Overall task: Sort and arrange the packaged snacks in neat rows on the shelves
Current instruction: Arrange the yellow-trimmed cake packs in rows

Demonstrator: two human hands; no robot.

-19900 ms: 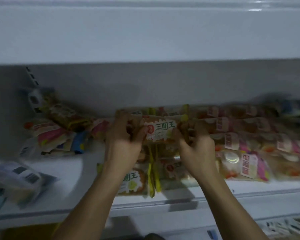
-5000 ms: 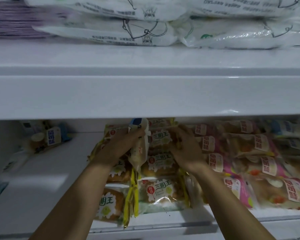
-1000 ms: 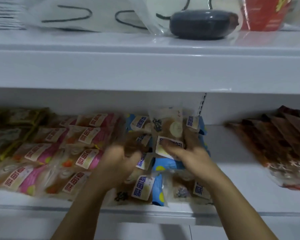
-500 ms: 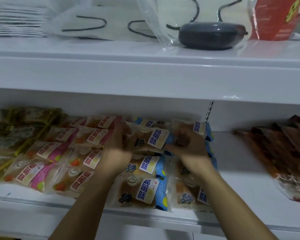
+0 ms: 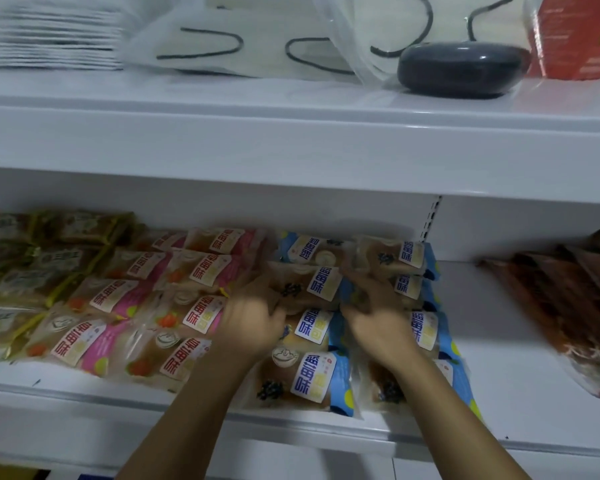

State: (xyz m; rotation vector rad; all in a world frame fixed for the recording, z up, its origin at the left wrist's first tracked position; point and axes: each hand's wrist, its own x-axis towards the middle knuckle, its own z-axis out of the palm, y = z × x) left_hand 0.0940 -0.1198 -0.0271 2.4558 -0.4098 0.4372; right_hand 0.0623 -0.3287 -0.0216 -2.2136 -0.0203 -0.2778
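A blue-labelled snack pack lies in the second place from the back of a blue column on the white shelf. My left hand grips its left end and my right hand its right end; both hands are blurred. More blue packs lie in front of it and in a second column under my right hand. Pink-labelled packs fill rows to the left. Yellow-edged packs lie at the far left.
Brown packs lie fanned at the right end, with bare shelf between them and the blue packs. The upper shelf overhangs closely and carries clear bags, a dark oval object and a red pack.
The blue pack held upright a second ago has been laid flat into the blue column. Both hands have come down and drawn back toward me with it.
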